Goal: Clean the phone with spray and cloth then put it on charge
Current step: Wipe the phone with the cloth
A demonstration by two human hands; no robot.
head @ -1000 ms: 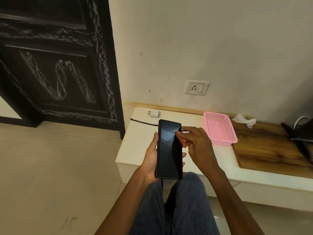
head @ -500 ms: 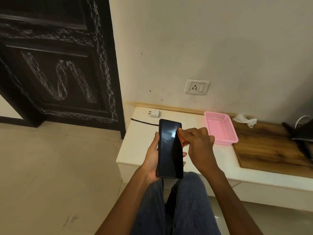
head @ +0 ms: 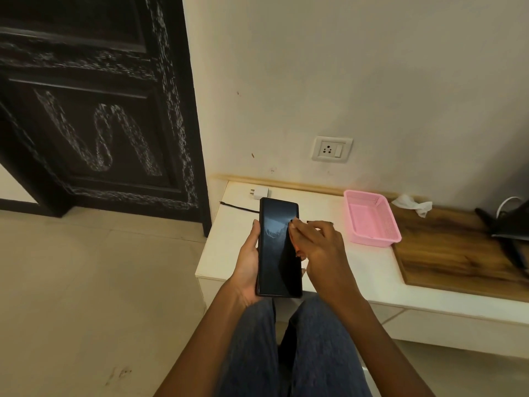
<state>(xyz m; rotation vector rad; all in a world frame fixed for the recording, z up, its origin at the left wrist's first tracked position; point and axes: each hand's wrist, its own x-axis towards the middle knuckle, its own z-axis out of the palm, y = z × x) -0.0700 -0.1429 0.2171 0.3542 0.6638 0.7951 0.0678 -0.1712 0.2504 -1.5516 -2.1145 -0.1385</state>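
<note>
A person is sitting in front of a low white counter (head: 357, 270) set against a wall, holding a dark phone (head: 279, 253) upright above their knees, just in front of the counter's near edge. The left hand (head: 247, 265) is cradling the phone from behind and along its left edge, thumb curled over that side. The right hand (head: 317, 250) is bunched closed, its fingers pressing onto the right side of the screen; a small sliver of orange cloth (head: 297, 250) is peeking out beneath them, mostly hidden. The screen is showing a faint smear near its top.

On the counter beyond the phone, a white charger plug (head: 260, 193) is lying near the wall with a black cable (head: 237, 207) trailing beside it. A wall socket (head: 332, 149) is sitting above the counter. To the phone's right is an empty pink basket (head: 372, 217). No spray bottle is visible.

The phone is probably light, rigid and slick when damp, with breakable glass, so gripping both long edges, as the left hand is doing, looks safest.
</note>
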